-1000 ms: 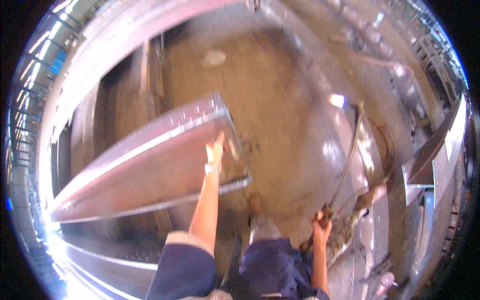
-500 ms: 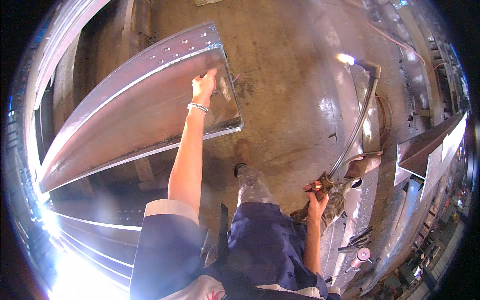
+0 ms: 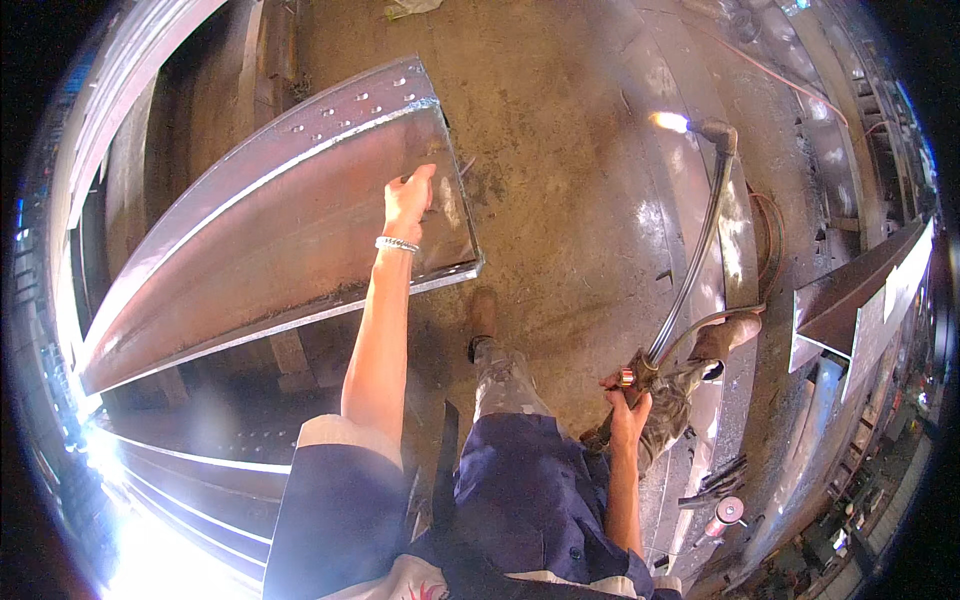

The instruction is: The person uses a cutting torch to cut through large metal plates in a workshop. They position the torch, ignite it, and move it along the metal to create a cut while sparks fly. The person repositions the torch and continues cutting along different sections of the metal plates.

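My right hand (image 3: 628, 413), low and right of centre, is wrapped round the valve end of a gas torch (image 3: 690, 275). The torch's long metal tube slants up to a bent head, and a bright flame (image 3: 668, 122) burns from its tip, pointing left. My left arm is stretched forward over a large rusty steel I-beam (image 3: 270, 240). Closed near the beam's right end, my left hand (image 3: 407, 207) hides whatever may be in its fingers. Several bolt holes dot the beam's upper flange.
A hose (image 3: 770, 250) curls behind the torch. At right stands an angled steel piece (image 3: 855, 295); below it lie dark gloves (image 3: 715, 482) and a red-grey round tool (image 3: 728, 513). Intense white glare (image 3: 165, 540) fills the lower left. My boot (image 3: 484, 312) is on the stained floor.
The lit torch head has shifted slightly left in view. My left hand sits a little lower, still closed, and the beam's right end also appears lower.
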A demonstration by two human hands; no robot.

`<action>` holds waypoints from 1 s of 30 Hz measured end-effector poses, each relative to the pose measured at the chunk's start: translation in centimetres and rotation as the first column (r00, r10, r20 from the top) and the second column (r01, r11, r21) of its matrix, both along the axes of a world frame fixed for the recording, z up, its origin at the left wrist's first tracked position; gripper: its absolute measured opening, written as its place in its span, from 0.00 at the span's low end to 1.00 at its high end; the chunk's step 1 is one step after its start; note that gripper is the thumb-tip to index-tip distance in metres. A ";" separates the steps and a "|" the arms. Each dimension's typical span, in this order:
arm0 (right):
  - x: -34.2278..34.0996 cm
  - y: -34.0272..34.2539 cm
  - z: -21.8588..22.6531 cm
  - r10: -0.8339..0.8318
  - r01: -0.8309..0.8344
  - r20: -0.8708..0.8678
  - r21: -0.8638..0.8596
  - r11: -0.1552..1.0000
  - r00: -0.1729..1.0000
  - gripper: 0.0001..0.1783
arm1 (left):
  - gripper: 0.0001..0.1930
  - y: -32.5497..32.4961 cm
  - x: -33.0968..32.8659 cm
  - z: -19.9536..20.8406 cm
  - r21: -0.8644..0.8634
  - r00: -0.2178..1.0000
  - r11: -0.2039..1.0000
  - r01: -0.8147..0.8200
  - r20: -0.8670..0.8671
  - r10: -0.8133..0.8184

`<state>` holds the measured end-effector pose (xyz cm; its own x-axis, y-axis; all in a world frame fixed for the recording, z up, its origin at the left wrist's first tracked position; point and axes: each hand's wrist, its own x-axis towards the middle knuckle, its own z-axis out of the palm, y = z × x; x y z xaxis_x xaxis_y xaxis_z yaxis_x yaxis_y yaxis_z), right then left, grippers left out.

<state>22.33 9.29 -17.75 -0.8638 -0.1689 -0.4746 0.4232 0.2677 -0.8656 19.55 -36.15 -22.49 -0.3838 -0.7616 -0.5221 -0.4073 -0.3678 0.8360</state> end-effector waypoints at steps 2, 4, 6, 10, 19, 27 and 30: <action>-0.1 0.0 -0.2 -0.006 0.006 0.004 -0.008 1.000 1.000 0.15 | 0.18 -0.3 -0.2 0.0 -0.008 1.000 1.000 -0.002 -0.006 0.001; -0.1 0.2 -0.3 -0.009 0.008 0.024 0.031 0.999 1.000 0.14 | 0.18 -0.3 0.1 0.1 -0.003 1.000 1.000 -0.002 -0.004 0.002; 0.0 0.4 -0.3 -0.025 0.025 0.013 0.004 1.000 1.000 0.13 | 0.18 -0.4 0.2 0.3 -0.002 1.000 1.000 0.008 -0.009 -0.008; 0.3 0.8 -0.4 -0.012 0.012 -0.016 0.004 1.000 1.000 0.13 | 0.19 0.2 -0.2 0.3 -0.009 0.998 0.999 -0.048 -0.033 0.048; 0.6 1.3 -0.7 0.057 -0.058 -0.031 -0.023 0.998 0.998 0.13 | 0.17 -0.1 -0.1 -0.2 -0.021 0.999 0.999 -0.039 -0.009 0.039; 0.8 1.0 -0.7 0.066 -0.065 -0.029 0.015 0.998 0.997 0.14 | 0.17 0.2 -0.4 0.5 0.010 0.998 0.998 -0.069 0.005 0.069; 0.6 0.8 -0.8 0.071 -0.071 -0.028 -0.003 0.997 0.997 0.14 | 0.17 0.4 -0.4 0.9 -0.005 0.998 0.999 -0.051 0.035 0.051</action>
